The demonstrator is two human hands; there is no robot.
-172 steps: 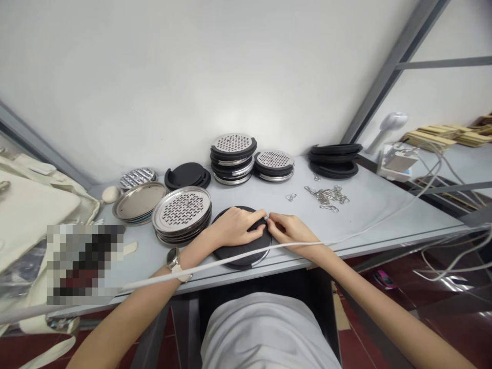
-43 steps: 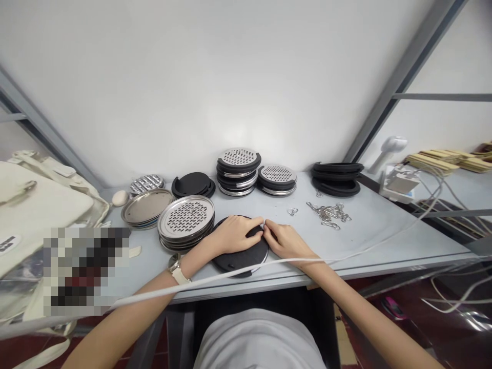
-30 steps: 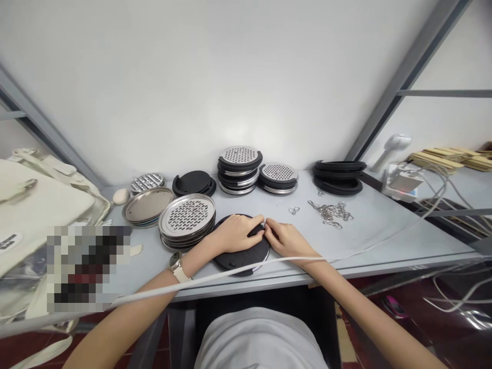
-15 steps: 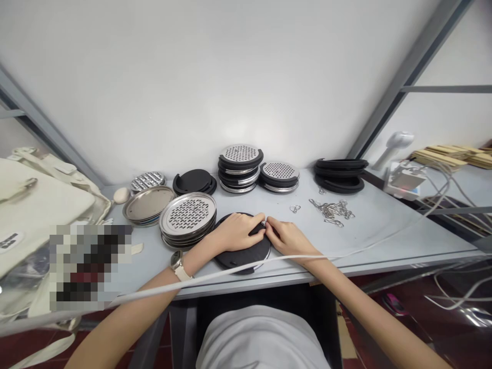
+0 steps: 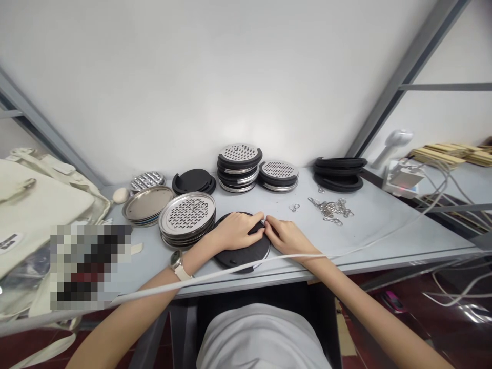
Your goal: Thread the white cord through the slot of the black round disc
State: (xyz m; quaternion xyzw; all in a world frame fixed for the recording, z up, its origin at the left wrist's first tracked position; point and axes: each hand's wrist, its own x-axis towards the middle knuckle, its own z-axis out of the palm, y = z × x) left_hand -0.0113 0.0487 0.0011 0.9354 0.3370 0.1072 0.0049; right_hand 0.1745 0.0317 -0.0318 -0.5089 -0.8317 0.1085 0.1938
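A round black disc (image 5: 246,255) with a raised rim lies near the table's front edge, a thin silvery edge showing at its right. My left hand (image 5: 241,231) rests over it with bent fingers, gripping it near its upper right edge. At that same edge my right hand (image 5: 283,234) is closed in a pinch on a small metal clip (image 5: 263,222), mostly hidden by the fingertips. Left of the disc stands a stack of round metal graters (image 5: 188,214). To the right lies a pile of small metal clips (image 5: 331,208), with one loose clip (image 5: 294,207) closer to my hands.
Along the wall stand stacks of graters in black holders (image 5: 240,169), black lids (image 5: 194,182) and black rings (image 5: 339,174). Plain metal discs (image 5: 148,204) sit at left, beside a cream bag (image 5: 46,189). A white cable (image 5: 307,255) crosses before my forearms. A scanner (image 5: 395,141) stands right.
Both hands keep their hold at the disc's edge, with hardly any movement. The whole view has shifted very slightly.
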